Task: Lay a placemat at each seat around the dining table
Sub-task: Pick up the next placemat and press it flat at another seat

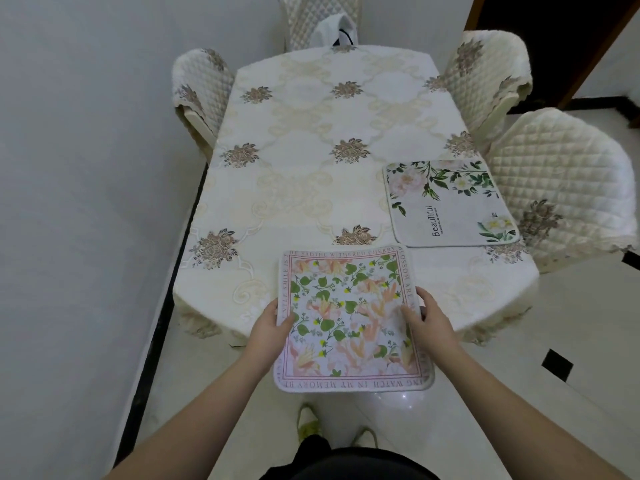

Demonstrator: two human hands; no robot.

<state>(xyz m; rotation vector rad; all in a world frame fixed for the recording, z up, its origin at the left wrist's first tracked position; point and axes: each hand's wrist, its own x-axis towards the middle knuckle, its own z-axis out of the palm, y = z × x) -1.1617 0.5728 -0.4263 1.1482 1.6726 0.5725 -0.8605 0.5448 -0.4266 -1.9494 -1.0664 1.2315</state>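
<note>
I hold a floral placemat (349, 317) with pink and green flowers and a lettered border over the near end of the dining table (304, 188). My left hand (268, 327) grips its left edge and my right hand (427, 318) grips its right edge. Its far half lies over the tablecloth and its near half hangs past the table edge. A second placemat (450, 202), white with flowers and the word "Beautiful", lies flat on the table's right side in front of a chair.
Quilted cream chairs stand around the table: two on the right (561, 188) (485, 77), one on the left (201, 88), one at the far end (318, 19) with a white bag (337, 29) on it. A wall runs close along the left.
</note>
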